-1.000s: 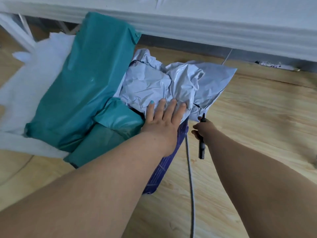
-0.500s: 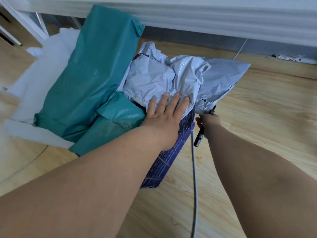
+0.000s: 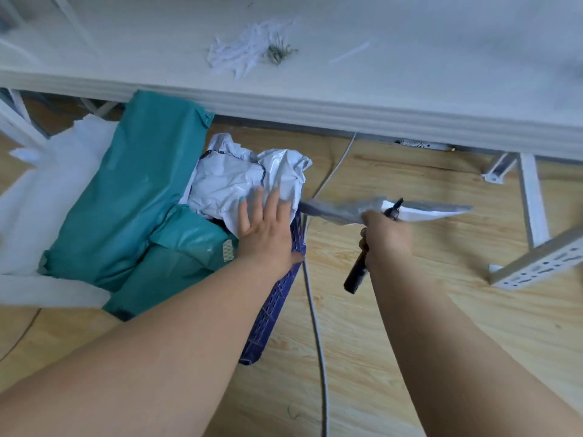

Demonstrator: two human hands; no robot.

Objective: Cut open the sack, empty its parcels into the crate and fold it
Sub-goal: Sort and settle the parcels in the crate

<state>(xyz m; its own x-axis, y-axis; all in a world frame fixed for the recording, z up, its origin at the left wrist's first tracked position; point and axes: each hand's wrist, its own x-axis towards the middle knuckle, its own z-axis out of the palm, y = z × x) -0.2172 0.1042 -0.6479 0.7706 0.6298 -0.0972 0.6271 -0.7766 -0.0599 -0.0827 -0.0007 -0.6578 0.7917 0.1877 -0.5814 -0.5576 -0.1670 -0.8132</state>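
On the wood floor [image 3: 410,310], the right hand [image 3: 386,238], gripping the cutter [image 3: 356,272], has now pulled a grey parcel [image 3: 340,212] sideways; the left hand [image 3: 265,231] stays flat.

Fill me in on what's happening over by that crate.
A person is sorting parcels at a purple crate on the floor. The left hand lies flat on a crumpled white parcel on top of the crate, next to teal parcels. The right hand grips a black cutter and also holds a grey bag stretched out to the right of the crate.
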